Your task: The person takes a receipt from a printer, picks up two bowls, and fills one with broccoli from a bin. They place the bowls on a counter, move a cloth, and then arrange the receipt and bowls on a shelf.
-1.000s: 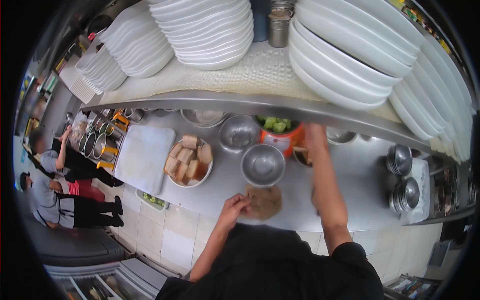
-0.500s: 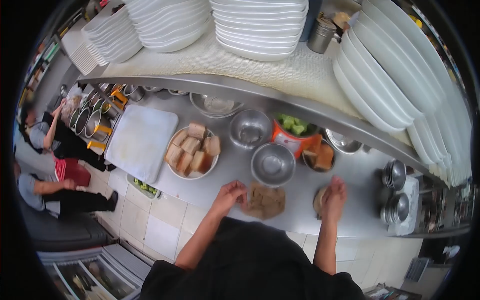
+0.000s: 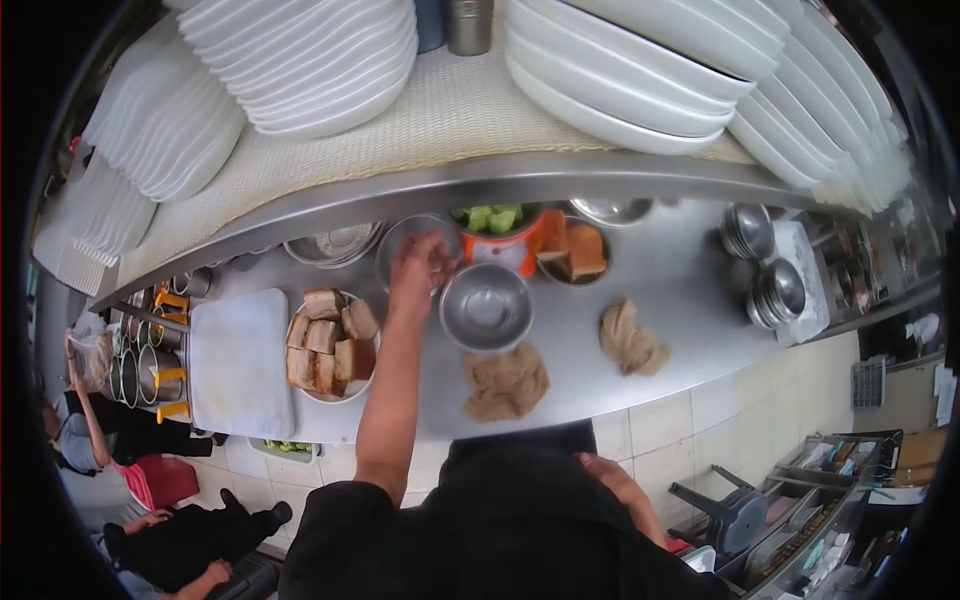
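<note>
My left hand (image 3: 422, 264) reaches over a steel bowl (image 3: 388, 262), its fingers bent down and apart inside the rim. I see nothing held in it. My right hand (image 3: 612, 478) hangs low beside my black apron, fingers loosely stretched, part of it hidden by my clothing. A second steel bowl (image 3: 487, 308) stands just right of my left forearm. In front of it lies a crumpled brown cloth (image 3: 507, 383). Another brown cloth (image 3: 633, 340) lies bunched farther right on the steel counter (image 3: 690, 290).
A white bowl of thick meat blocks (image 3: 330, 345) stands beside a white cutting board (image 3: 240, 362). Green vegetables (image 3: 492, 218) fill an orange container; browned blocks (image 3: 578, 250) sit nearby. Stacked white dishes (image 3: 310, 70) line the shelf above. Two people (image 3: 195, 535) are at the left.
My left hand has moved from beside the middle cloth up to the steel bowl. My right hand has left the right cloth and dropped to my side. The view has shifted right.
</note>
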### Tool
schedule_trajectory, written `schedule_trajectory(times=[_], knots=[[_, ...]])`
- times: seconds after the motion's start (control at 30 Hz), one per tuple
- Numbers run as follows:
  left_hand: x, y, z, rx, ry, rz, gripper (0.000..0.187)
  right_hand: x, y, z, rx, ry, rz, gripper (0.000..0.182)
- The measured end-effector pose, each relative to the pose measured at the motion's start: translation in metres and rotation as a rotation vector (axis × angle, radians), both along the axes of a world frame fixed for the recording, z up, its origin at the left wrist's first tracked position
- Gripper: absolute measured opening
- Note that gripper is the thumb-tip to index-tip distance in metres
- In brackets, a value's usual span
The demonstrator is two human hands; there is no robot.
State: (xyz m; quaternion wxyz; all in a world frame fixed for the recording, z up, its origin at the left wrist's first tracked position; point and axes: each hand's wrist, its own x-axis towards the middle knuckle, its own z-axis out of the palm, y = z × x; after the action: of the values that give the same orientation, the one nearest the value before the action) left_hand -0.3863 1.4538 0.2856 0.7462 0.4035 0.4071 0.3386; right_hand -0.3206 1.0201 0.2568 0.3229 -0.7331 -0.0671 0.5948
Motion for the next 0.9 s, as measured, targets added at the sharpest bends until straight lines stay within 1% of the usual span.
schedule_trajectory(times=[0.07,0.17,0.2,0.3,0.37,0.4,0.43,0.5,0.57,0.63,0.7,0.77,0.83,0.9], knots=[[0.016,0.005,0.006,-0.005,0.024,0.022,0.031,0.015,-0.003,-0.004,0.118,0.164,-0.055,0.056],[0.037,0.008,0.011,0.004,0.046,0.089,0.032,0.052,-0.002,0.002,0.062,0.151,-0.003,0.052],[0.043,0.007,0.01,0.008,0.052,0.119,0.032,0.069,-0.004,0.0,0.102,0.158,-0.009,0.048],[0.059,0.015,-0.003,0.078,0.118,0.229,0.022,0.117,-0.017,-0.006,0.202,0.17,-0.074,0.034],[0.06,0.029,-0.021,0.112,0.076,0.307,0.008,0.145,-0.023,-0.004,0.244,0.148,-0.169,0.026],[0.065,0.029,-0.017,0.133,0.057,0.307,0.004,0.16,-0.028,-0.014,0.38,0.125,-0.26,0.026],[0.068,0.026,-0.017,0.145,0.045,0.306,0.004,0.173,-0.039,-0.041,0.479,0.038,-0.269,0.037],[0.08,0.004,-0.007,0.141,0.102,0.292,0.025,0.203,-0.046,-0.038,0.378,-0.429,-0.133,0.049],[0.108,-0.019,-0.011,0.085,-0.07,0.134,0.03,0.231,-0.05,-0.033,0.344,-0.359,-0.26,0.054],[0.148,-0.05,-0.014,0.027,-0.172,0.02,0.038,0.255,-0.053,-0.022,0.338,-0.321,-0.335,0.056],[0.21,-0.109,-0.005,-0.019,-0.197,-0.061,0.05,0.272,-0.057,-0.01,0.363,-0.307,-0.374,0.055],[0.275,-0.164,0.005,-0.108,-0.155,-0.089,0.039,0.284,-0.067,-0.015,0.414,-0.23,-0.456,0.053],[0.314,-0.171,-0.045,-0.151,-0.148,-0.213,0.031,0.292,-0.076,-0.017,0.447,-0.156,-0.533,0.052],[0.359,-0.192,-0.063,-0.111,0.006,-0.191,0.024,0.294,-0.088,-0.024,0.43,-0.139,-0.582,0.051]])
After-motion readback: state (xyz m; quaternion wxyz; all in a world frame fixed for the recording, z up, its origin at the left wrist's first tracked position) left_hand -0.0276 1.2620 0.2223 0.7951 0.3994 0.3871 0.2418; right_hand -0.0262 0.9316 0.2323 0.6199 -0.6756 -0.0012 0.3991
